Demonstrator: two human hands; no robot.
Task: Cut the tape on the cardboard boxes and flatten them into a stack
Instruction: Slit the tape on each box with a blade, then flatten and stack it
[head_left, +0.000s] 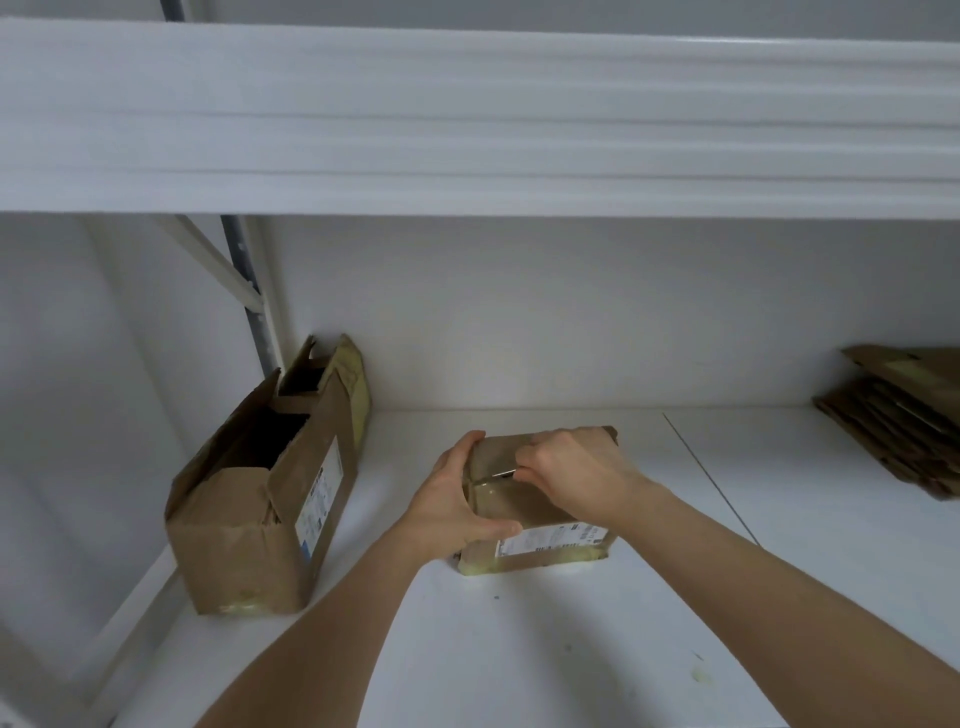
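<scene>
Two boxes: the sealed small box (540, 512), frame centre, gripped at its left end by the left hand (457, 506); right hand (576, 475) pinches a thin blade (500, 474) (barely visible) on the tape. One opened box (260, 499) lower left; one flattened stack (904, 415) far right.

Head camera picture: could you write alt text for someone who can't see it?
On a white shelf, a person's left hand grips a small taped cardboard box while the right hand draws a thin blade along its top tape. An opened box stands to the left; flattened cardboard is stacked at far right.
</scene>
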